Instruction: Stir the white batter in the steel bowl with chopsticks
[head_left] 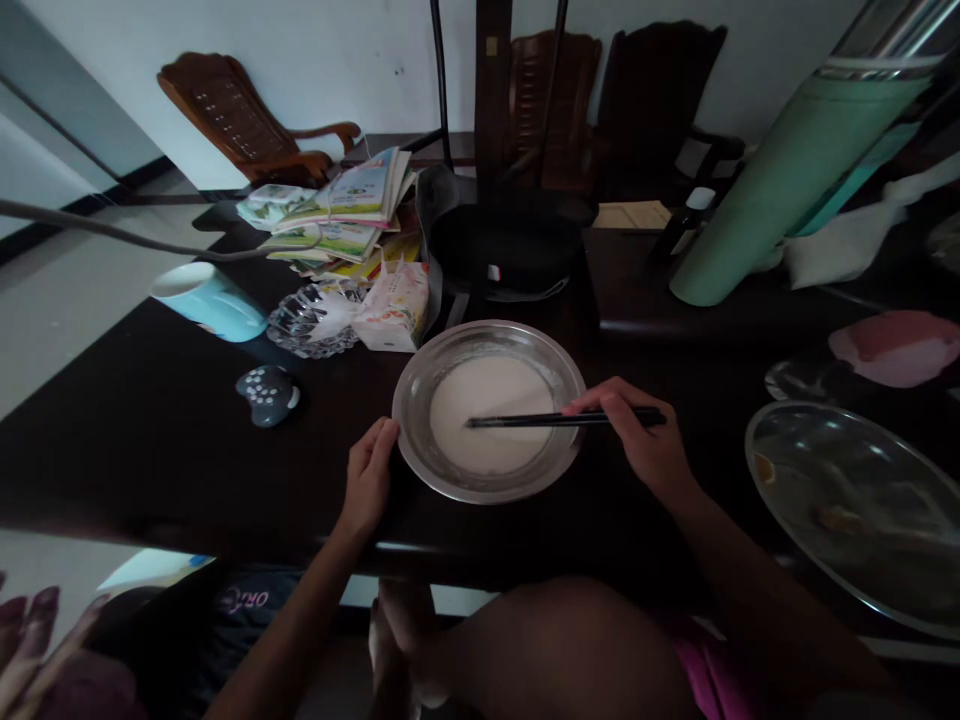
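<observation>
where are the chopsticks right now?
In the head view, just right of centre: the black chopsticks are held in the right hand, crossing the right rim of the metal bowl, tips at the white liquid.

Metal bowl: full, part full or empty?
Part full. A pale mixture covers the bottom of the metal bowl, with bare wall showing between it and the rim.

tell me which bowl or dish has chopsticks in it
The round metal bowl by the left hand: the right hand holds chopsticks dipping into its white liquid. The clear glass dish and large dish at far right have none.
</observation>
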